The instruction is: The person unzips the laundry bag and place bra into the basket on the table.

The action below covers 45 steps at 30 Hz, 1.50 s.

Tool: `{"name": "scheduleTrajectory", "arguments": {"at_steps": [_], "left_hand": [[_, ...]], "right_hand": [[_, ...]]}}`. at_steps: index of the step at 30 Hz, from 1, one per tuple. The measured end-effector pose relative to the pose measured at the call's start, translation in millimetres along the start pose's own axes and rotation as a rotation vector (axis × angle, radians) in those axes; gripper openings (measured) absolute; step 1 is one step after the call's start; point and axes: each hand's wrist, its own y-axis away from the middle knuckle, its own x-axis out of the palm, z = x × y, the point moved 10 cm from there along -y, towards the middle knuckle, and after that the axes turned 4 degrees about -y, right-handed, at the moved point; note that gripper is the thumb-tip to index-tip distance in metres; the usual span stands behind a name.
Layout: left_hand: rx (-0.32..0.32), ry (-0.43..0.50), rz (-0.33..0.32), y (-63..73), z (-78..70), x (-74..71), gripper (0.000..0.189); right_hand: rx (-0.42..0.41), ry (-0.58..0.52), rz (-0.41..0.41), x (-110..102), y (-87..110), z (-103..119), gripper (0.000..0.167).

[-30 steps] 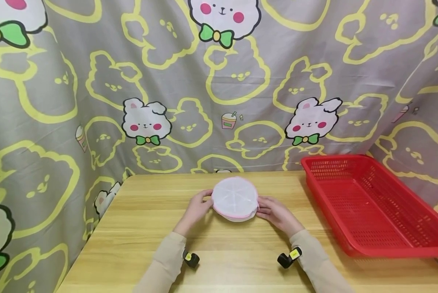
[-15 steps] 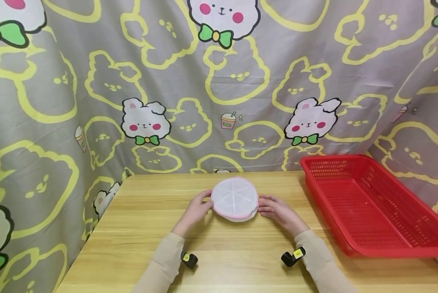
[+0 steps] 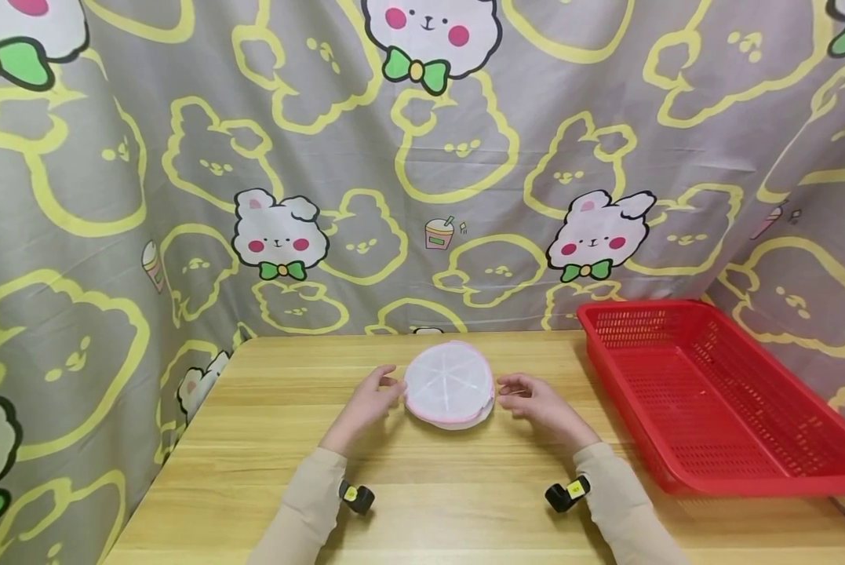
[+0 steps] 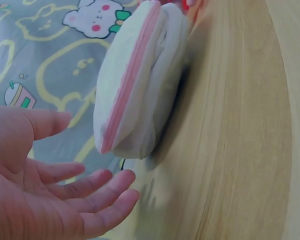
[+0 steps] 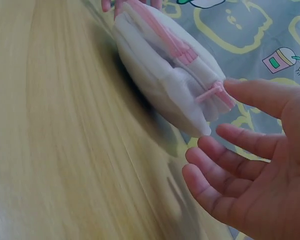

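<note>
A round white laundry bag [image 3: 447, 382] with pink trim lies on the wooden table [image 3: 422, 486]. Its top has pale lines fanning out from the centre. The left wrist view shows the bag's side [image 4: 135, 80] with a pink zip band; a pink zip pull [image 5: 217, 87] hangs at the other side in the right wrist view. To the left of the bag, my left hand [image 3: 367, 402] is spread, its fingers apart from the fabric. My right hand [image 3: 540, 404] is off the right edge, fingers loosely bent and holding nothing.
A red perforated plastic basket [image 3: 719, 408] stands on the right of the table. Behind and to the left hangs a grey curtain [image 3: 366, 157] with rabbit prints. Each wrist carries a small black camera [image 3: 357, 497].
Both hands have let go of the laundry bag and drawn outward, the left to the left and the right to the right. The bag stays on the table.
</note>
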Motion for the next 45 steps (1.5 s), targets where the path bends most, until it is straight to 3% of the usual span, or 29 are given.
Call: {"name": "scheduleTrajectory", "arguments": {"at_steps": [4,10,15,22,28,34,40,45], "left_hand": [[-0.053,0.081,0.013,0.2,5.4,2.3,0.06],[-0.105,0.112,0.057,2.9,8.9,6.8,0.058],[-0.149,0.162,0.131,6.3,13.6,16.8,0.051],[-0.163,0.244,0.198,6.9,18.0,32.4,0.041],[-0.18,0.273,0.171,4.6,18.9,41.0,0.032],[-0.182,0.345,0.146,3.2,19.2,43.6,0.035],[-0.163,0.424,0.108,0.3,19.9,42.6,0.038],[-0.136,0.446,0.068,-1.4,18.5,39.5,0.037]], "right_hand": [[-0.061,0.098,0.008,3,-0.7,5,0.047],[-0.126,0.177,-0.004,7,-2.6,10,0.036],[-0.136,0.189,-0.045,7,-1.3,13,0.031],[-0.178,0.208,-0.075,10,-1.7,14,0.024],[-0.181,0.205,-0.102,10,-1.3,15,0.015],[-0.174,0.214,-0.132,7,-1.4,12,0.011],[-0.108,0.174,-0.136,7,0.1,9,0.011],[-0.152,0.176,-0.134,6,0.1,10,0.01]]}}
